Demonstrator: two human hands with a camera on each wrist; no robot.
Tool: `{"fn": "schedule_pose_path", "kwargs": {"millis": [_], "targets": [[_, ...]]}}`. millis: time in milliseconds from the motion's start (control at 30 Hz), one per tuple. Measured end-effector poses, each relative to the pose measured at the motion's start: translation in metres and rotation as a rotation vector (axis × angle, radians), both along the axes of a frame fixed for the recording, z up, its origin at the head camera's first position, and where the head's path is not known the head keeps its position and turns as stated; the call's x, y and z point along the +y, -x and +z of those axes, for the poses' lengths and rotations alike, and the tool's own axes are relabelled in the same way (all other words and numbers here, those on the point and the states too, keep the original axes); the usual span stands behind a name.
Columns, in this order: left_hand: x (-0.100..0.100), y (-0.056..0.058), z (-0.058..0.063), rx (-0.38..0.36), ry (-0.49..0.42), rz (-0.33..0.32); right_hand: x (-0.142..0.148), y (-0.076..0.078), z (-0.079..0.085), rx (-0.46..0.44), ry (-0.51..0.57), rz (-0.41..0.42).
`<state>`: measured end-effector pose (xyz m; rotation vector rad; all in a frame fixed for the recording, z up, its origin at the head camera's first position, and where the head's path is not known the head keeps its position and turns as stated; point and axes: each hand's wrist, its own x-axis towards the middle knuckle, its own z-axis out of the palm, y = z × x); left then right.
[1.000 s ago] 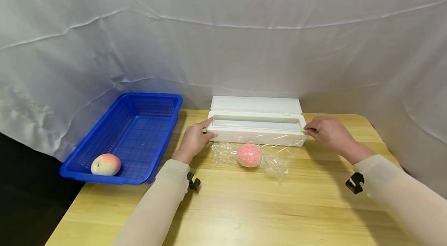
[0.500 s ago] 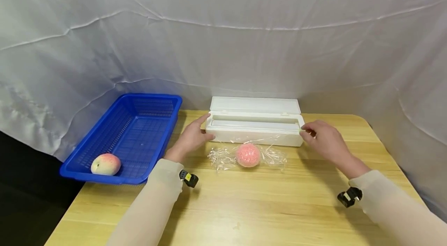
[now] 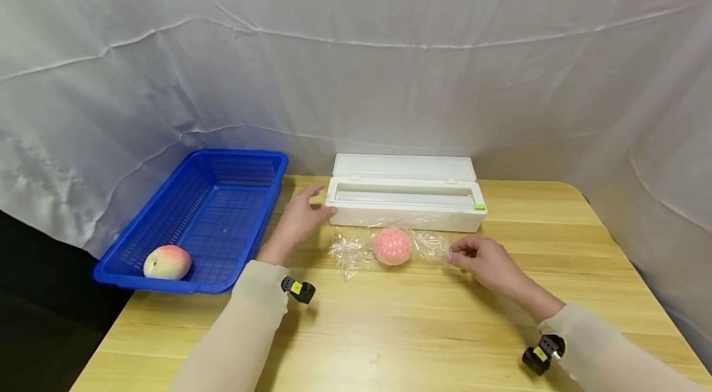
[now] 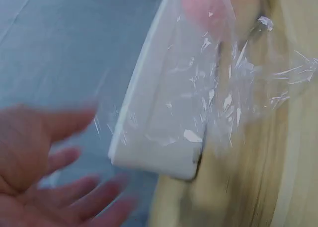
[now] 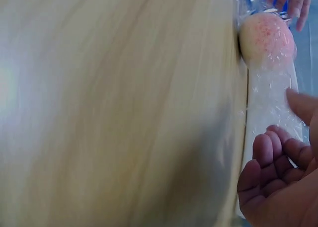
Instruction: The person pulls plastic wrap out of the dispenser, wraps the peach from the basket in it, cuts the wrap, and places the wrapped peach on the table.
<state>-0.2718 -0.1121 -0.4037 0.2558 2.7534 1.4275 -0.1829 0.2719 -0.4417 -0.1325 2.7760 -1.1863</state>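
A pink peach point(image 3: 392, 247) lies in clear cling film point(image 3: 349, 252) on the table, its loose ends spread to both sides. Just behind it stands a white cling film box point(image 3: 406, 217), lid raised, with a green slider point(image 3: 479, 207) at its right end. My left hand point(image 3: 297, 219) hovers at the box's left end; in the left wrist view its spread fingers point(image 4: 94, 197) are apart from the box. Close to the film's right end is my right hand point(image 3: 484, 262). The right wrist view shows its fingers point(image 5: 271, 152) loosely bent, the thumb apart, nothing between them.
On the left a blue plastic basket point(image 3: 272, 219) holds another peach point(image 3: 167, 262). A grey-white cloth point(image 3: 356, 70) hangs behind the wooden table point(image 3: 389, 330).
My right hand has left the green slider and moved forward-left, nearer me, to the film's right end. The left hand has drawn slightly left, off the box. The film's right side lies more bunched.
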Motion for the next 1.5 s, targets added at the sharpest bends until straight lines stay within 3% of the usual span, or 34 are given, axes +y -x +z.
{"fn": "schedule_pose_path", "kwargs": {"millis": [67,133,233,300,367,467,567,767,867,967,1100,1233,1300,1400,1500], "targets": [[0.012,-0.009,0.006,0.12,0.106,0.04,0.0,-0.001,-0.001,-0.035,0.063,-0.01],[0.029,-0.021,0.01,0.249,0.214,0.011,0.002,-0.002,-0.001,-0.06,0.126,-0.024],[0.059,-0.04,0.008,0.367,0.349,-0.181,0.006,-0.002,0.002,-0.067,0.183,-0.057],[0.077,-0.051,0.0,0.421,0.448,-0.307,0.008,-0.003,0.004,-0.075,0.21,-0.067],[0.09,-0.058,-0.01,0.46,0.554,-0.377,0.008,-0.003,0.005,-0.093,0.238,-0.074],[0.101,-0.062,-0.026,0.521,0.654,-0.4,0.009,-0.004,0.007,-0.129,0.278,-0.095],[0.105,-0.058,-0.036,0.578,0.694,-0.387,0.01,-0.004,0.007,-0.137,0.293,-0.106],[0.105,-0.049,-0.034,0.656,0.747,-0.441,0.017,-0.005,0.009,-0.088,0.206,-0.108],[0.106,-0.049,-0.027,0.62,0.764,-0.481,0.021,-0.005,0.013,-0.048,0.147,-0.132],[0.108,-0.05,-0.019,0.534,0.745,-0.511,0.021,-0.006,0.02,0.047,0.048,-0.179],[0.111,-0.048,-0.01,0.389,0.68,-0.552,0.009,-0.011,0.027,0.286,-0.077,-0.187],[0.111,-0.04,-0.005,0.233,0.594,-0.598,-0.015,-0.015,0.026,0.557,-0.186,0.007],[0.111,-0.035,-0.004,0.151,0.531,-0.635,-0.027,-0.016,0.023,0.636,-0.252,0.137],[0.11,-0.026,-0.003,0.035,0.437,-0.693,-0.043,-0.017,0.016,0.642,-0.312,0.29],[0.11,-0.019,-0.002,-0.071,0.358,-0.728,-0.054,-0.015,0.008,0.586,-0.342,0.355]]}}
